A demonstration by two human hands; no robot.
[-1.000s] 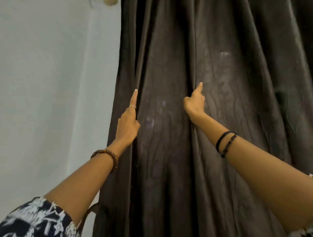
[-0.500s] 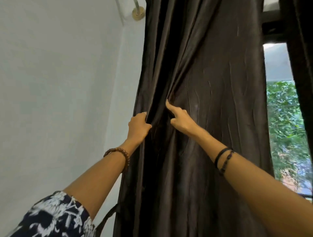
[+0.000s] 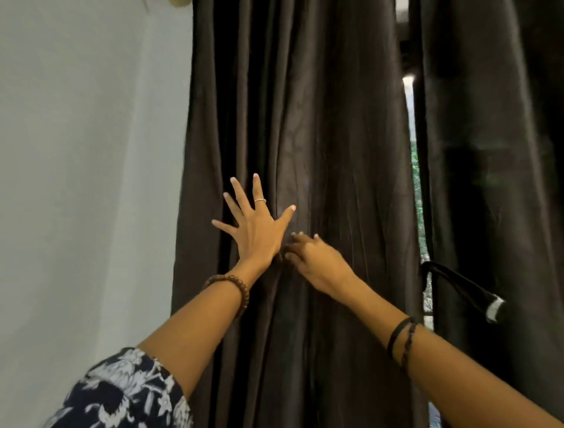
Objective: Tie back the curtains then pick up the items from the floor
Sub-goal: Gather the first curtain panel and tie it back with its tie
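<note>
A dark brown left curtain [image 3: 320,122] hangs in bunched folds down the middle of the view. My left hand [image 3: 253,226] lies flat against it with fingers spread and straight, a ring on one finger. Just to its right, my right hand [image 3: 317,262] has curled fingers that pinch a fold of the same curtain; it is slightly blurred. A second dark curtain [image 3: 488,152] hangs at the right. A black tie-back strap [image 3: 457,287] with a white end dangles in front of it. No floor items are in view.
A pale wall [image 3: 76,152] fills the left side. Between the two curtains a narrow gap [image 3: 416,183] shows daylight and green leaves outside. A curtain rod end [image 3: 180,2] peeks in at the top edge.
My left hand has let go of the curtain edge and spread flat on the fabric. My right hand has moved down and left, close to the left one. The window gap looks narrower.
</note>
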